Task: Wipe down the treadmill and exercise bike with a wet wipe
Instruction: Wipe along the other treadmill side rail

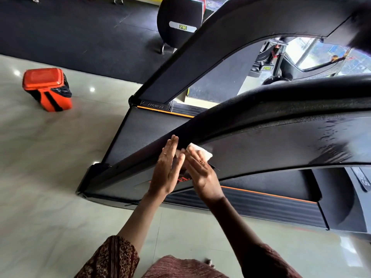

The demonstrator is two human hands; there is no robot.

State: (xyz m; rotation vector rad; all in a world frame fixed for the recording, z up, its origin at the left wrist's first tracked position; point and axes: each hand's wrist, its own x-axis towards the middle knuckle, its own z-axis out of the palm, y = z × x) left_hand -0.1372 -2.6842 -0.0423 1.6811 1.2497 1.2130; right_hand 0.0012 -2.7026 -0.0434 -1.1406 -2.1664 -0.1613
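Note:
A black treadmill (251,157) fills the middle and right of the view, its near side rail running diagonally from lower left to right. My right hand (200,173) presses a white wet wipe (200,152) flat against that rail's side panel, fingers straight. My left hand (167,169) is held edge-on just left of it, fingers straight, its fingertips at the rail's upper edge. Wet streaks show on the panel at the right. An exercise bike (275,63) is visible through the gap under the far rail.
An orange bin (47,89) with a black liner stands on the pale tiled floor at the left. Black rubber matting (80,33) covers the floor behind it. A black seat back (180,21) with a green logo stands at top centre.

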